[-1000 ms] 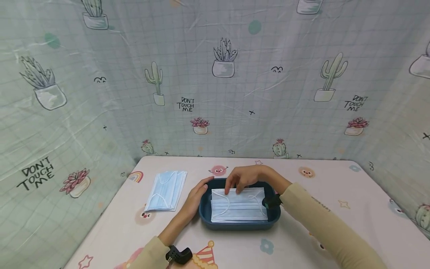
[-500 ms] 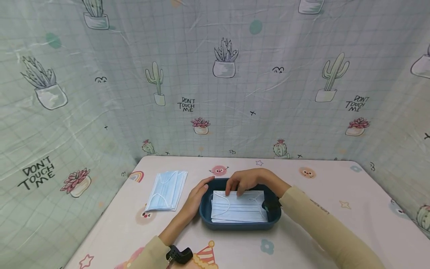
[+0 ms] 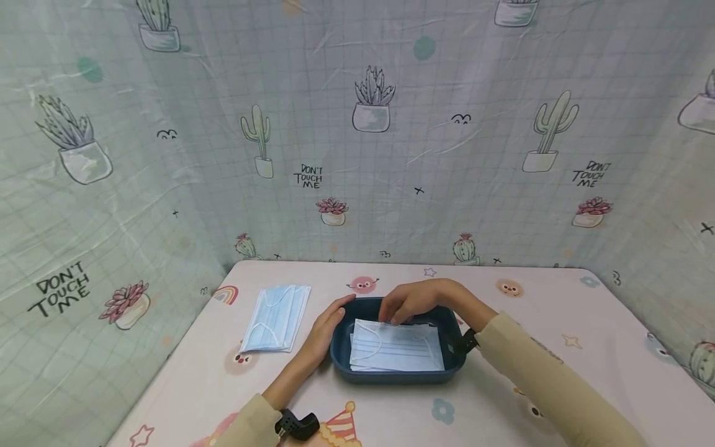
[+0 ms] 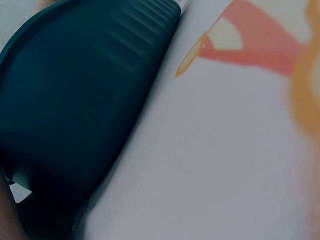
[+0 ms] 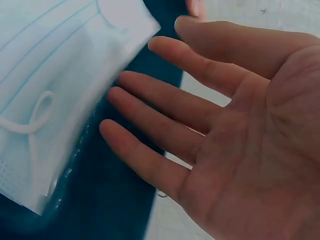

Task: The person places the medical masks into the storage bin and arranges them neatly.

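A dark blue tray [image 3: 454,362] is seen in the head view at the table's [image 3: 558,385] centre, and a small stack of light blue face masks [image 3: 396,347] is held inside it, the top one lying slightly askew with its white ear loops upward. The left hand [image 3: 324,329] is laid against the tray's 9 o'clock wall, fingers straight and relaxed along the rim, nothing being gripped. The right hand [image 3: 416,299] is held over the tray's 12 o'clock edge, its fingertips pointing down to the far edge of the top mask; whether the mask is actually touched cannot be told from this view. In the right wrist view the right hand [image 5: 225,135] is shown with the palm exposed and the fingers spread and nearly straight, just beside the mask's corner [image 5: 60,90] and clear of it, with the tray's dark floor [image 5: 115,210] beneath; nothing is pinched. In the left wrist view only the tray's ribbed outer wall [image 4: 75,115] and the printed tablecloth [image 4: 225,165] are shown, blurred; the left hand itself is barely seen there. A 2nd stack of face masks [image 3: 276,318] is seen only in the head view, lying on the table at 9 o'clock of the tray, well apart from both hands. A cactus-printed sheet [image 3: 357,136] is hung behind the table.
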Demonstrator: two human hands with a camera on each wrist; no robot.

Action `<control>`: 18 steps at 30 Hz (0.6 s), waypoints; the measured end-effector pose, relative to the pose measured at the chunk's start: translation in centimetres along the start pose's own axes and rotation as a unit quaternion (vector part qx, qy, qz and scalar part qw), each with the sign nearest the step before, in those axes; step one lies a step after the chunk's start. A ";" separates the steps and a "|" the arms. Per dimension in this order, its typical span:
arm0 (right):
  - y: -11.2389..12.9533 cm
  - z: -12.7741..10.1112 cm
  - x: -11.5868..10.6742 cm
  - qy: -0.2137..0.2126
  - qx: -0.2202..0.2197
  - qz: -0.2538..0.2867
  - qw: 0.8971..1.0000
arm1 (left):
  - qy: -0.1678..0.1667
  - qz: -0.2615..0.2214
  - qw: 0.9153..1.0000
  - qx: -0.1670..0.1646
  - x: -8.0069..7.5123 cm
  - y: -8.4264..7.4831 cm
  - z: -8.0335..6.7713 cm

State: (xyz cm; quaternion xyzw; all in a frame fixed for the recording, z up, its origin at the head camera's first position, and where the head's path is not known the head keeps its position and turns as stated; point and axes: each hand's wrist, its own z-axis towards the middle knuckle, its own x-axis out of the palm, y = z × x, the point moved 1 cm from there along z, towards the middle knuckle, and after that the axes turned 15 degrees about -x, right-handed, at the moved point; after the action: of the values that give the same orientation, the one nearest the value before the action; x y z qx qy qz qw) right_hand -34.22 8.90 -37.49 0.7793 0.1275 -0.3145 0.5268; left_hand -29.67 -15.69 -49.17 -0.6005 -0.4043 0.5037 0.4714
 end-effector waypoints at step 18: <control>1.8 -7.0 -0.4 -0.195 -0.122 -0.007 0.973 | 0.000 0.000 1.000 0.005 0.0 -0.1 -0.2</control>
State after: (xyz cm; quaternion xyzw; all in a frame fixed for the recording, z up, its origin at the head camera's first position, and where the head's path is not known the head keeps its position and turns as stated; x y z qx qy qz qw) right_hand -31.10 14.54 -34.18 0.6315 0.0650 -0.4464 0.6307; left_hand -29.48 -15.71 -49.10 -0.5983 -0.4017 0.5058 0.4742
